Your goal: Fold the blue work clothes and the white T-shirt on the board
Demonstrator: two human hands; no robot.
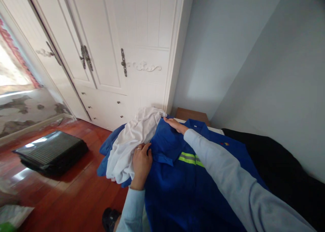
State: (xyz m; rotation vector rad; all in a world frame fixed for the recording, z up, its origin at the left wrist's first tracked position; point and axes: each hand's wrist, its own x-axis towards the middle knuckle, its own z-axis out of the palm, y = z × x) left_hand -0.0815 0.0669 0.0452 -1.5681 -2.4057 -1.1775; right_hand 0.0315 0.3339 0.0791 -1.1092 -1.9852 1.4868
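A blue work jacket (175, 191) with a yellow-green and grey reflective stripe is spread out in front of me, one sleeve folded in over its front. My left hand (142, 161), wearing a ring, has its fingers curled at the folded sleeve's left edge, closed on the blue cloth; the fingertips are partly hidden. Stretched out and flat, my right hand (175, 124) rests along the upper edge of the folded part, below the collar (196, 124). Touching the jacket's left side is a crumpled white garment (129, 137), lying over other blue clothes (104, 164).
A white wardrobe (149, 28) with dark handles stands ahead. Black cloth (266, 154) lies on the right beside the grey wall (228, 49). A brown wooden piece (193, 114) is behind the jacket. On the red floor (83, 188) sits a black plastic-covered case (53, 150).
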